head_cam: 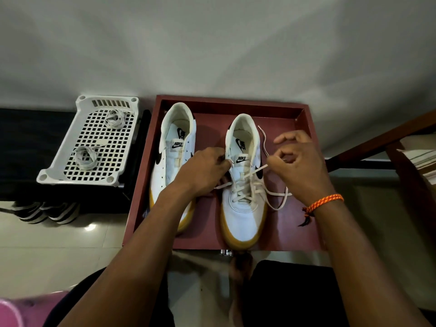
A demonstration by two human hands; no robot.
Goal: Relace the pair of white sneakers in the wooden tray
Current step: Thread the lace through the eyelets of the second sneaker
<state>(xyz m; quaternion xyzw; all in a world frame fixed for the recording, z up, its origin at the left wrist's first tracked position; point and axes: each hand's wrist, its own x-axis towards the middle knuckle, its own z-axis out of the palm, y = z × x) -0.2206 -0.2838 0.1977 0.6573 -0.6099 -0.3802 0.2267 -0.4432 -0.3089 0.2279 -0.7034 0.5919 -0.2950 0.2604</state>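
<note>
Two white sneakers with gum soles stand toes toward me in a dark red wooden tray (304,114). The left sneaker (174,156) has no lace in its eyelets. The right sneaker (244,208) carries a white lace (243,187) crossed through its lower eyelets. My left hand (205,171) grips the upper left edge of the right sneaker beside the tongue, over the lace's left end. My right hand (297,166) pinches the lace's right end just right of the shoe. The lace loops loosely toward the tray's back and floor.
A white perforated plastic basket (59,171) sits left of the tray on a dark surface, holding two bundled white laces (85,156). Dark sandals (47,212) lie on the tiled floor below it. Wooden furniture (389,142) stands at the right. My knees are below the tray.
</note>
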